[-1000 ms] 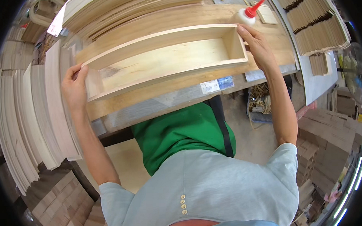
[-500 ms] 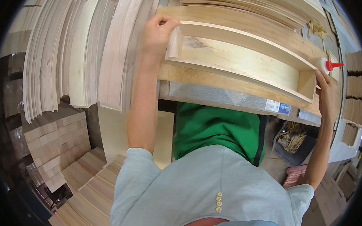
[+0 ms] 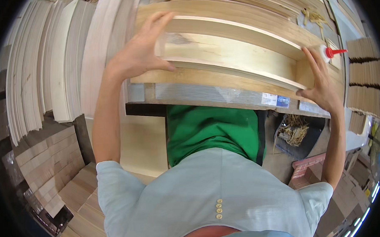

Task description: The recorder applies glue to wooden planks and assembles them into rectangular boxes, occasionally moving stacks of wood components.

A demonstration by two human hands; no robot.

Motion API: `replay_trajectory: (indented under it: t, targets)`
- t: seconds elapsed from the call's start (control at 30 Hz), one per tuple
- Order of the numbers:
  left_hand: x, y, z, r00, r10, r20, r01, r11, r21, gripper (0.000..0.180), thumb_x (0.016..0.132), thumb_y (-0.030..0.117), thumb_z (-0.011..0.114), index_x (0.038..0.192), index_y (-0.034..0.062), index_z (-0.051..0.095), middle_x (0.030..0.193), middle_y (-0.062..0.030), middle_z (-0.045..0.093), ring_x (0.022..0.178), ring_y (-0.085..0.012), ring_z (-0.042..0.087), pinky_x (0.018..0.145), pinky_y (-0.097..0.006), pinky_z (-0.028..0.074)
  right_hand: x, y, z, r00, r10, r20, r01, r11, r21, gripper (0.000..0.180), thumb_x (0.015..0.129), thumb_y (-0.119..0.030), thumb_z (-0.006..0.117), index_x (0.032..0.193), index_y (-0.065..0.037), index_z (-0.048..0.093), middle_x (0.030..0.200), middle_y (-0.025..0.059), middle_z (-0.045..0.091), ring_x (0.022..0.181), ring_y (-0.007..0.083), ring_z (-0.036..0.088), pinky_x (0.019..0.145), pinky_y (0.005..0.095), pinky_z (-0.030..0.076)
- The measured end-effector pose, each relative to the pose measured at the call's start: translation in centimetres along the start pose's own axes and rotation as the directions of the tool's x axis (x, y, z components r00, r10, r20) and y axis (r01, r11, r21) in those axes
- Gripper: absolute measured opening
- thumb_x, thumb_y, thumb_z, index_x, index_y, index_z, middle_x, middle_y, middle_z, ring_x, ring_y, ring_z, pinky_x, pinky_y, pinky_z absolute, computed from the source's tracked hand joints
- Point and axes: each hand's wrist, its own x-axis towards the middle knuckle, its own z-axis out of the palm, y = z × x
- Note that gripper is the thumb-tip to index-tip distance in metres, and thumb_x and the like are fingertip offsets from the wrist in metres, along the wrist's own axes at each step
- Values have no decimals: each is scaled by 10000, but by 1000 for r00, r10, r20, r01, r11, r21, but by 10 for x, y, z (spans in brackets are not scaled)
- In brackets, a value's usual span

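A long, shallow wooden box (image 3: pixel 233 46) with an open top lies on the bench in front of me. My left hand (image 3: pixel 140 50) spans its left end, fingers at the far wall and thumb at the near wall, slightly blurred. At the other end my right hand (image 3: pixel 320 81) straddles the box the same way, fingertips on the far side and thumb on the near side. Just beyond the right fingers, a white glue bottle (image 3: pixel 324 53) with a red nozzle lies on its side. Under the box is a pale wooden board (image 3: pixel 205 77).
Tall stacks of thin wooden boards (image 3: pixel 60 60) stand at the left. More strips (image 3: pixel 236 4) are piled behind the box. Wood blocks (image 3: pixel 50 167) are stacked at lower left. A dark bin of shavings (image 3: pixel 298 133) sits below the bench, and bundled slats (image 3: pixel 364 75) stand far right.
My left hand has gone from pinching the far left corner to spanning the left end. The right hand has likewise spread around the right end. The whole view has shifted slightly.
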Motion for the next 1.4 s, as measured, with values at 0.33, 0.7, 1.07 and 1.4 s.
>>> replay_trajectory:
  t: [0.33, 0.7, 1.07, 1.4]
  targets:
    - [-9, 29, 9, 996, -89, 21, 89, 996, 30, 1163, 474, 133, 874, 1461, 125, 260, 1456, -142, 288, 1366, -339, 243, 1124, -438, 265, -15, 14, 10, 1000, -22, -10, 22, 999, 45, 1133, 472, -135, 835, 1460, -165, 282, 1471, 122, 299, 1383, 327, 237, 1143, 428, 263]
    - [12, 35, 15, 998, -29, 62, 22, 994, 110, 1078, 489, 37, 812, 1440, 140, 315, 1372, -122, 371, 1282, -334, 325, 1104, -418, 283, -4, 17, 16, 997, -76, -34, 78, 993, 84, 1010, 540, -109, 780, 1435, -140, 314, 1377, 130, 366, 1304, 328, 338, 1115, 418, 302]
    - [0, 16, 26, 990, 132, -51, -127, 988, 89, 1002, 601, 188, 810, 1454, 112, 290, 1484, -162, 266, 1369, -340, 258, 1112, -417, 262, -24, 27, 26, 987, -15, -160, 44, 983, 180, 1016, 618, -299, 816, 1458, -128, 271, 1490, 126, 273, 1387, 286, 240, 1140, 409, 269]
    - [-39, 13, 58, 910, -319, -265, 46, 713, -700, 553, 961, 137, 445, 1451, -20, 242, 1495, -166, 279, 1380, -248, 275, 1125, -359, 210, -59, 41, 50, 852, 510, -121, -140, 444, 885, 495, 968, -342, 493, 1327, -1, 481, 1194, 126, 602, 1047, 194, 603, 857, 320, 498]
